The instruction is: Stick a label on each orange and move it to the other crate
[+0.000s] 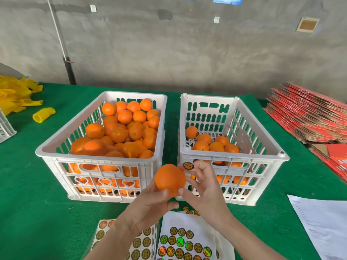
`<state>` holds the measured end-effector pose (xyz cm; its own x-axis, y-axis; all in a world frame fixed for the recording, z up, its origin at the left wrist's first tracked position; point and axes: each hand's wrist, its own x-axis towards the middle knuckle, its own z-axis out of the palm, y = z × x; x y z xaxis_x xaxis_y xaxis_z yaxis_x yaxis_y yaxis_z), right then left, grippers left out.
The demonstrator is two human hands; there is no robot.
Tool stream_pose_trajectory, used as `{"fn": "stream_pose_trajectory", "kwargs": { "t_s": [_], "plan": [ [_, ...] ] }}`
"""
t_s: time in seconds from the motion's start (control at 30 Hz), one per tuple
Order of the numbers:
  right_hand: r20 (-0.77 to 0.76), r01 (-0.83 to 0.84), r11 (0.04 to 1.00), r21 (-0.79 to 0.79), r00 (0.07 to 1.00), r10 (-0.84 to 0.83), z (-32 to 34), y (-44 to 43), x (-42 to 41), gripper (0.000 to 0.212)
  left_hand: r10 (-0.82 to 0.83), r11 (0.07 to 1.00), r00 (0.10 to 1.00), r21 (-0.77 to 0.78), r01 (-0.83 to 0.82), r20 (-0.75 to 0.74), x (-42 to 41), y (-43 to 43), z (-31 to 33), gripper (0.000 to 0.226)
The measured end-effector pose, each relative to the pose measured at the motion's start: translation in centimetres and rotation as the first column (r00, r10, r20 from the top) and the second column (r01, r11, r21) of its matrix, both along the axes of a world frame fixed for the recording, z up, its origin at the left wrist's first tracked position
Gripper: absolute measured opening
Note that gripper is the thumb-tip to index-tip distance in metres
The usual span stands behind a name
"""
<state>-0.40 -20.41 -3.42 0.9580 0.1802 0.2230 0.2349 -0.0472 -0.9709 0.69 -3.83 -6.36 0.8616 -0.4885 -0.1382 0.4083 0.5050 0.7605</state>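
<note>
Surface: green felt table cover [37, 184] is running under everything, with a grey concrete wall [169, 44] behind.
Source crate: left crate [93, 160] is sitting heaped with oranges [122, 132].
Destination crate: right crate [232, 158] is holding only a shallow layer of fruit [212, 144]; I am judging the job to be at an early stage.
Item in hand: I am holding one orange [170, 178] in the air, just in front of the gap between the two crates.
Left hand: my left hand [148, 207] is cupping the orange from below, fingers curled round its underside.
Right hand: my right hand [204, 192] is pinching a round black-and-gold label [188, 165] at its raised fingertips, just above the orange's upper right and apparently not yet on the peel; the thumb is resting against the fruit's lower right.
Supplies: sticker sheets [187, 241] are lying beneath my wrists.
Step in hand: I am judging this to be the application of the label.
Method: I should be laying the label flat on a smooth patch of peel, pressing from the centre outward, while the left hand is stopping the fruit from rolling.
Risk: the adhesive may be clinging to my fingertip and folding an edge as I am pulling away.
</note>
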Motion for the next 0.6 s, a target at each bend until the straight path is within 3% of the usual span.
{"fn": "stream_pose_trajectory", "kwargs": {
  "t_s": [0.2,0.37,0.5,0.6],
  "plan": [
    [0.150,-0.073,0.994,-0.084,0.985,0.085,0.9,-0.4,0.7,0.051,0.061,0.994,0.996,-0.092,-0.055,0.067,0.9,0.4,1.3,0.082],
    [0.111,-0.034,0.999,-0.004,0.993,0.034,2.5,-0.9,1.4,0.010,0.100,0.964,0.994,-0.241,-0.110,-0.053,0.8,0.1,2.7,0.092],
    [0.129,-0.012,0.957,-0.288,0.990,0.051,3.5,-0.5,1.6,0.018,0.118,0.970,0.988,-0.201,-0.137,-0.101,0.7,-0.3,3.8,0.101],
    [0.180,0.023,0.895,-0.446,0.982,0.064,3.7,-0.3,1.5,0.012,0.148,0.974,0.983,-0.155,-0.164,-0.110,0.6,-0.4,4.1,0.082]
  ]
}}
